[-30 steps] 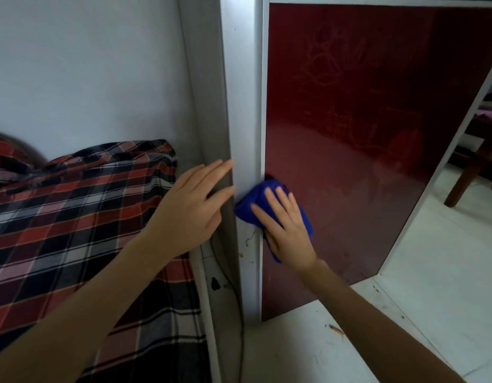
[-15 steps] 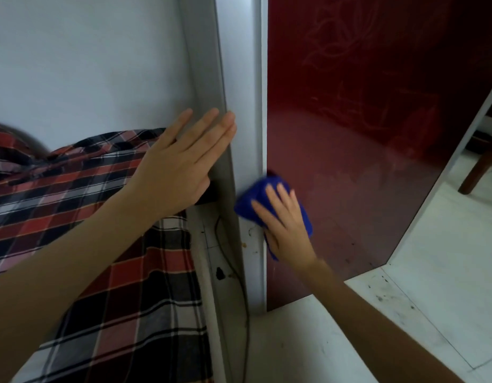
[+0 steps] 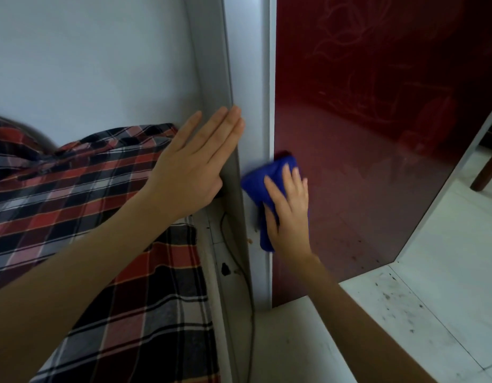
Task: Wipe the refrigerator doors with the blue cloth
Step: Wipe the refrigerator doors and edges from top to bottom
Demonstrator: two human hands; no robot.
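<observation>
The refrigerator door (image 3: 372, 150) is glossy dark red with a faint flower pattern and a white edge strip (image 3: 256, 78) on its left. My right hand (image 3: 290, 214) lies flat on the blue cloth (image 3: 260, 186), pressing it against the door's lower left edge where red meets white. My left hand (image 3: 195, 167) rests flat, fingers straight and together, against the grey side panel (image 3: 211, 64) of the refrigerator, holding nothing.
A red, black and white checked blanket (image 3: 87, 217) covers a bed at the left, close to the refrigerator's side. A dark cable (image 3: 247, 286) runs down the narrow gap between them. White floor tiles (image 3: 405, 313) with dark specks lie below. A brown chair leg (image 3: 485, 172) stands at far right.
My left hand has moved up along the grey side panel and flattened. My right hand and the cloth stay at nearly the same spot on the door's lower left edge.
</observation>
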